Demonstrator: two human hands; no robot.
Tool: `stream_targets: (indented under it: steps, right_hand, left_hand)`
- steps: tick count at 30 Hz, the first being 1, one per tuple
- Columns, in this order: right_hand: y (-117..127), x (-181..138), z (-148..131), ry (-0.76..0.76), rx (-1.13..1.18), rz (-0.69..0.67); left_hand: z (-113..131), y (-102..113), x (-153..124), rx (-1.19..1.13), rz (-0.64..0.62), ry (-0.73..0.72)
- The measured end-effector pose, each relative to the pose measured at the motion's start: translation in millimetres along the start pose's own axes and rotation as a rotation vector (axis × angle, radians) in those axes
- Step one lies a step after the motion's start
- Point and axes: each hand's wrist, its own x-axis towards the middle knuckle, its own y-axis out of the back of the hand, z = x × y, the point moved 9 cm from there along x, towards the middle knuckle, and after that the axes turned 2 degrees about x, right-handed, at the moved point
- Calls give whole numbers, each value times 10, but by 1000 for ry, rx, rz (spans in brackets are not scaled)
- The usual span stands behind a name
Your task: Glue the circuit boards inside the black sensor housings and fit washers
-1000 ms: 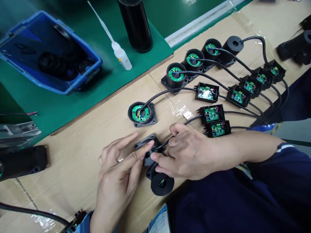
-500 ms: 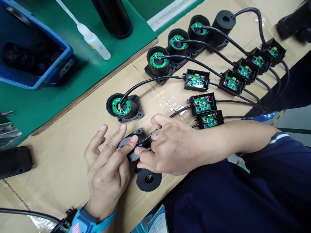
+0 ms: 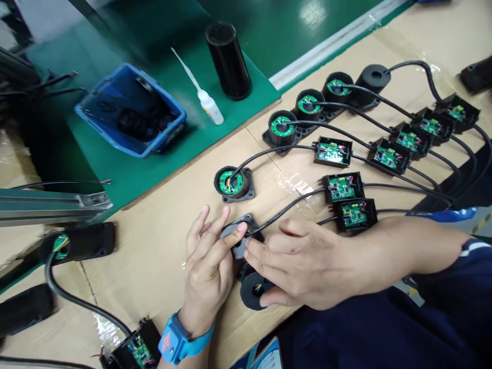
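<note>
My left hand (image 3: 213, 256) is closed around the near side of a round black housing on a square flange, its thumb pressing on the grey disc (image 3: 239, 248) in the top. Its other fingers reach along the far side. A black cable (image 3: 290, 207) runs from this housing to an open box with a green circuit board (image 3: 343, 187). My right hand (image 3: 307, 261) has its fingertips at the disc's edge, close to my left thumb. Its own thumb is spread apart, at the rim of a second housing with a black ring top (image 3: 250, 293) and coloured wires in its hole.
Another wired housing (image 3: 232, 183) stands beyond my hands. Several more housings (image 3: 282, 128), cabled to board boxes (image 3: 390, 156), line the far right. On the green mat are a blue bin (image 3: 126, 146), a white bottle (image 3: 210, 107) and a black cylinder (image 3: 229, 61). Another housing (image 3: 90, 241) lies left.
My right fingers have loosened from their pinch beside the cable, and the right thumb has moved down to the ring-topped housing. My left hand stays on the disc. The view has shifted, showing more at left.
</note>
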Motion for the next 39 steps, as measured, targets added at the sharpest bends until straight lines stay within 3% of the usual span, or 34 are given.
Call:
stream_targets:
  steps: [9, 11, 16, 19, 25, 32, 39]
  right_hand:
    - [-5, -57, -112, 19, -101, -68]
    - [-32, -65, -116, 15, -86, -85]
    - [-68, -88, -129, 54, -46, -140]
    - [-54, -75, -126, 79, -46, -155]
    - [-8, -21, -95, 96, -34, -145]
    - [-37, -82, -169, 117, -91, -142]
    - [-20, -130, -180, 30, -145, -52]
  left_hand:
    - [-35, 25, 5, -63, 27, 59]
    - [-100, -6, -20, -172, -1, 157]
    - [-334, -127, -179, -594, 23, 567]
    - [-350, -217, -169, -698, 1, 680]
    - [-339, -340, -1, -765, -77, 730]
    - [-304, -291, 100, -681, -47, 667]
    - [-283, -308, 100, -653, -24, 670]
